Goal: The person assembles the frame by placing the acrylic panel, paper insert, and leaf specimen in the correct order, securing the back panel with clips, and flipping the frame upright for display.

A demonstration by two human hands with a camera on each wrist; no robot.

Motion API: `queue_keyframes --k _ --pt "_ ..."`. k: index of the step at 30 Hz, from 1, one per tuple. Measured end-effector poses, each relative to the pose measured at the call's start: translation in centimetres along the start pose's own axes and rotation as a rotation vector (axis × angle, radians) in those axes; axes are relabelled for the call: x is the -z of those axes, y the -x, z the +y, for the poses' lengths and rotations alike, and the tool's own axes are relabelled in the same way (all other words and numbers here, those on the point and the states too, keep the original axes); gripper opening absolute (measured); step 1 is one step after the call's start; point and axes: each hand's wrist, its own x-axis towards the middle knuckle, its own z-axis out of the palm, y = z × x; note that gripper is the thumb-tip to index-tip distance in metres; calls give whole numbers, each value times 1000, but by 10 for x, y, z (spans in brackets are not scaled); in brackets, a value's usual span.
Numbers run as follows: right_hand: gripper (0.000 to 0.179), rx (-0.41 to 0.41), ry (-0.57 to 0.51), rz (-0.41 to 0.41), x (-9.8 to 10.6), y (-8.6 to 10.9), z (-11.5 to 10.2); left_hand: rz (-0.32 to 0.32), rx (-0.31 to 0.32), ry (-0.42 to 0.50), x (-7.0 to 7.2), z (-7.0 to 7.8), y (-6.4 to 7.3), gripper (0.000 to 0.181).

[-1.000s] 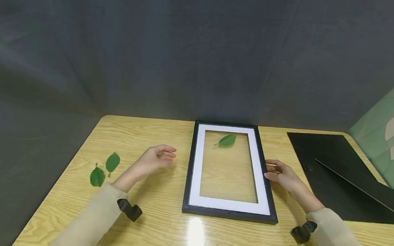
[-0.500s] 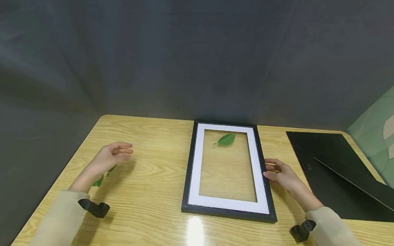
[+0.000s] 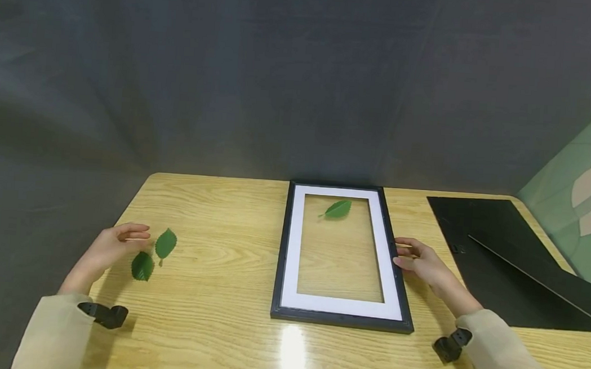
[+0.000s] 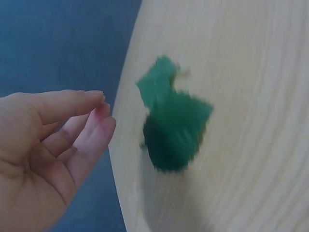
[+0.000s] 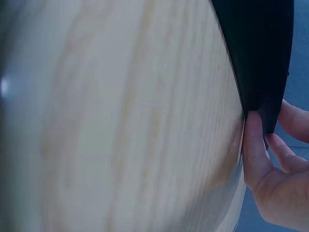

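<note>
My left hand [image 3: 115,244] hovers at the table's left side, fingers loosely bent with nothing between them. Just past its fingertips in the head view are two green leaves, a lower one [image 3: 142,266] and an upper one [image 3: 166,244]. In the left wrist view the leaves [image 4: 176,130] look blurred and overlap, to the right of the thumb and fingers. My right hand [image 3: 422,265] holds the right edge of a black picture frame [image 3: 340,320] with a white mat; thumb and fingers [image 5: 255,145] lie on either side of the rim. A third leaf [image 3: 338,209] shows inside the mat opening, near the top.
Right of the frame lies a black backing board [image 3: 476,215] with a hinged stand flap [image 3: 544,278] raised from it. A dark curtain [image 3: 301,83] rises behind the wooden table [image 3: 206,314]. Light glares on the table below the frame.
My left hand has moved left, away from the picture frame, passing over the two leaves to their left side. The right hand has stayed at the frame's edge.
</note>
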Motion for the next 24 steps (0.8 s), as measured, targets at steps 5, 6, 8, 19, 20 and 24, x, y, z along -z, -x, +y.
queue_keyframes --k 5,6,8,19,20,24 --pt "59 -5 1 1 0 0 0 43 28 -1 6 -15 1 58" --pt "59 -6 1 0 0 0 0 54 33 -1 6 -17 1 58" --pt "59 -7 3 2 0 0 0 71 45 -1 7 -20 0 59" --pt "58 -4 0 4 0 0 1 49 111 25 6 -29 -6 63" --pt "58 -2 0 3 0 1 1 40 113 36 5 -30 -7 64" --pt "58 1 -2 1 0 1 0 18 125 76 3 -33 -11 66"
